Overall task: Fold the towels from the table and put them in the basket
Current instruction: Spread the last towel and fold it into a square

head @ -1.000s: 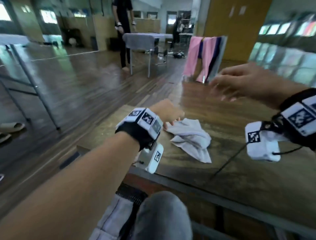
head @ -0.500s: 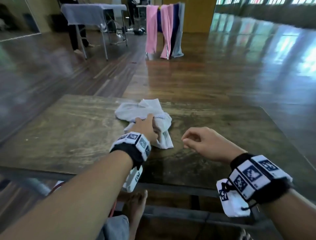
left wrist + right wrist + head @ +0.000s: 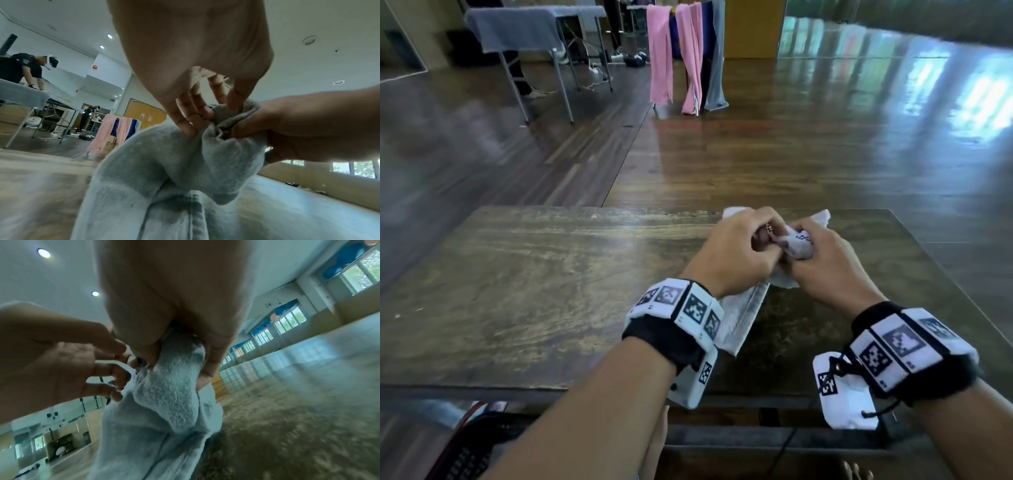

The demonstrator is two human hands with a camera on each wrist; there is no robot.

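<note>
A crumpled white towel [image 3: 743, 315] lies on the brown wooden table [image 3: 534, 291], right of centre, with one end trailing toward me under my left wrist. Both hands meet over its far part. My right hand [image 3: 815, 257] grips a bunched piece of the towel [image 3: 174, 386] in a fist. My left hand [image 3: 739, 250] has its fingers curled onto the cloth beside it, and in the left wrist view its fingertips [image 3: 189, 126] pinch a fold of the towel [image 3: 174, 170]. No basket shows clearly in any view.
A drying rack [image 3: 688, 58] with pink and dark towels stands on the floor beyond the table. A grey-covered folding table [image 3: 524, 31] stands far left, with a person [image 3: 22, 68] bent over it. A dark item [image 3: 469, 442] sits by my knee at the lower left.
My right hand came forward from the bare table and took hold of the towel beside my left hand. The head view tilted down and shifted left, so the towel now sits right of centre.
</note>
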